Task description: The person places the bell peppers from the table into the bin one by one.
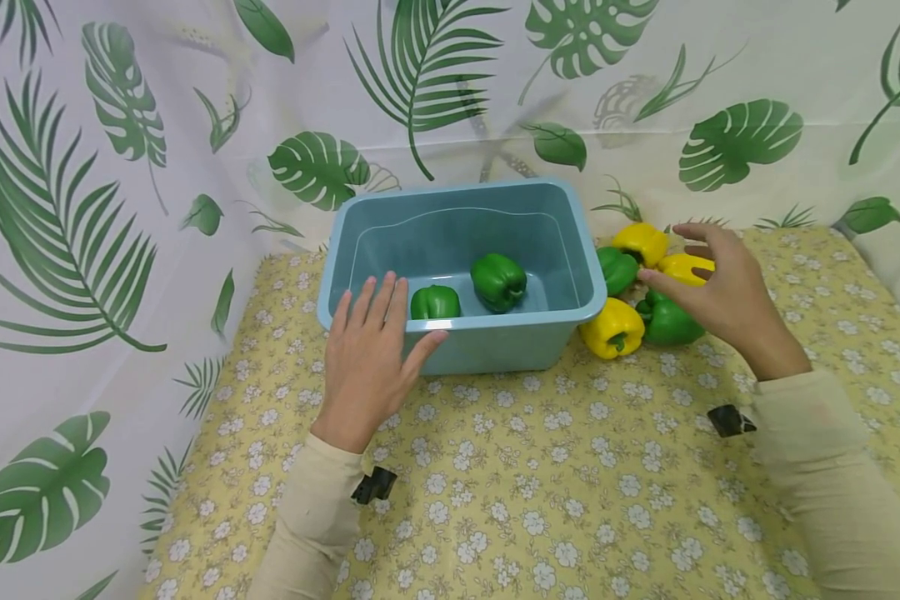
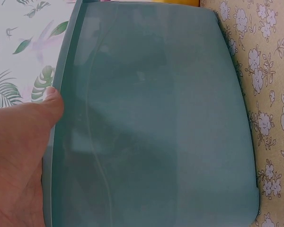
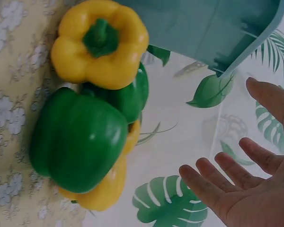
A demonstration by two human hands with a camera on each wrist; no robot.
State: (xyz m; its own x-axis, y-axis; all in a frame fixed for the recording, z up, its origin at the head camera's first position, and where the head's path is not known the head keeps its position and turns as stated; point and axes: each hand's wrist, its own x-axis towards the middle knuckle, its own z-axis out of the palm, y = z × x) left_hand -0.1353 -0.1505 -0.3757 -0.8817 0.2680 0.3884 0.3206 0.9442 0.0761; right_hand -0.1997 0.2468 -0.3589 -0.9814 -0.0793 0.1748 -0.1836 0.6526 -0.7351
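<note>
A blue-green plastic bin [image 1: 495,350] stands on the cloth with two green bell peppers inside, one near the middle [image 1: 498,282] and one by the front wall [image 1: 435,302]. My left hand [image 1: 367,367] lies over the bin's front left rim, fingers straight; its thumb [image 2: 51,106] shows along the rim in the left wrist view. To the right of the bin sits a pile of yellow and green bell peppers. Above that pile hovers my right hand [image 1: 723,287], fingers spread and holding nothing. Nearest below it are a green pepper [image 3: 78,139] and a yellow pepper [image 1: 682,268].
At the bin's right front corner lies a yellow pepper [image 1: 612,329], with another green one [image 1: 617,271] behind it against the bin's side. A yellow floral tablecloth [image 1: 510,500] covers the table. White leaf-print curtain [image 1: 195,100] hangs behind and at the left.
</note>
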